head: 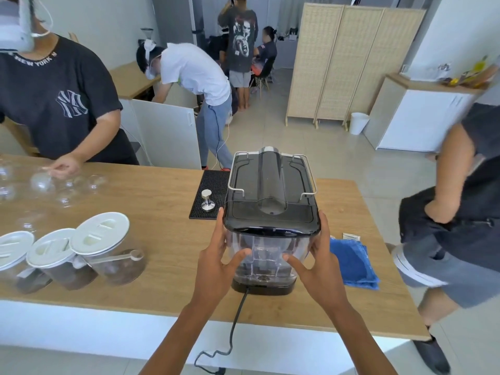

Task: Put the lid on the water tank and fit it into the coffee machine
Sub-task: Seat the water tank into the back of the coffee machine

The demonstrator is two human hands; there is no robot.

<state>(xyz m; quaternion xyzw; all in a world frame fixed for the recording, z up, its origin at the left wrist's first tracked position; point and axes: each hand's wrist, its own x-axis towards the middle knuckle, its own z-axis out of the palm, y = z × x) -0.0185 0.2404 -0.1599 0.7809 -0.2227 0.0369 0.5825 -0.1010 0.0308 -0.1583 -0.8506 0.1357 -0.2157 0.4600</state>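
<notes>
The black coffee machine (270, 180) stands on the wooden counter (162, 239), its back toward me. A clear water tank (266, 257) sits at the machine's rear, over the black base. The dark lid (270, 216) rests on top of the tank. My left hand (219, 255) presses the tank's left side, thumb on its near face. My right hand (319, 255) holds the right side in the same way. Both hands grip the tank just below the lid.
Three lidded jars (81, 255) with a scoop stand at left. A tamper (207, 200) sits on a black mat beside the machine. A blue cloth (354, 263) lies at right. The power cord (235, 320) hangs over the front edge. Other people stand around the counter.
</notes>
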